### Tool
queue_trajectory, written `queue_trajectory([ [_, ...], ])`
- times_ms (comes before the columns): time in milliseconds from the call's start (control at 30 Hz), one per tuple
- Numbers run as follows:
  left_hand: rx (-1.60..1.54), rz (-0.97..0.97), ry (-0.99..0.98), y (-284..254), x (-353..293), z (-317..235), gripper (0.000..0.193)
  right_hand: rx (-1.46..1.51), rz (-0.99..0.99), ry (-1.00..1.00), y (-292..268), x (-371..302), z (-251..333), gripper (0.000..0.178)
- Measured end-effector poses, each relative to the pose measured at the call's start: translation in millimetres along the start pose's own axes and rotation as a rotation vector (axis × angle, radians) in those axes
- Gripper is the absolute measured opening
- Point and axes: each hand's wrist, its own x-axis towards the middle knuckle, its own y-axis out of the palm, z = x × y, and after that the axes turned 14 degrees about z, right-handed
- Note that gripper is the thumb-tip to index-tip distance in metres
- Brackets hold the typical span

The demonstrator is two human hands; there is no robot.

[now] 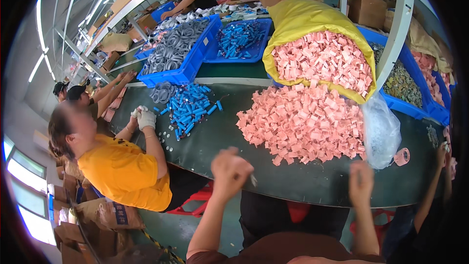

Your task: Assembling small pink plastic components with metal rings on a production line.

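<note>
Over the near edge of the dark green table (312, 181), my left hand (230, 172) is closed and blurred by motion. A small pale bit shows beside its fingers, but I cannot make out what it holds. To the right, my right hand (361, 178) has curled fingers at the near edge of a heap of pink plastic parts (303, 122). Whatever lies in its fingertips is hidden. More pink parts spill from a yellow sack (298, 17) behind the heap. Beside them lies a clear plastic bag (381, 132), with a round pink part (401, 157) next to it.
Left on the table lie blue cylindrical parts (188, 107) and grey rings (162, 93). Blue trays (193, 63) stand behind. A co-worker in a yellow shirt (122, 171) works at my left. A metal post (396, 34) rises at the right; another person's arm (432, 186) reaches in there.
</note>
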Motion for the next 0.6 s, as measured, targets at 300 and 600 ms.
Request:
queue_trajectory([
  [300,-0.304,-0.142,-0.349,61,-10,-31,0.036,-0.474,-0.155,0.074,-115,-42,-239,0.064],
  [600,-0.339,-0.057,-0.062,76,0,-67,0.023,0.163,-0.226,0.353,-125,-35,-304,0.021],
])
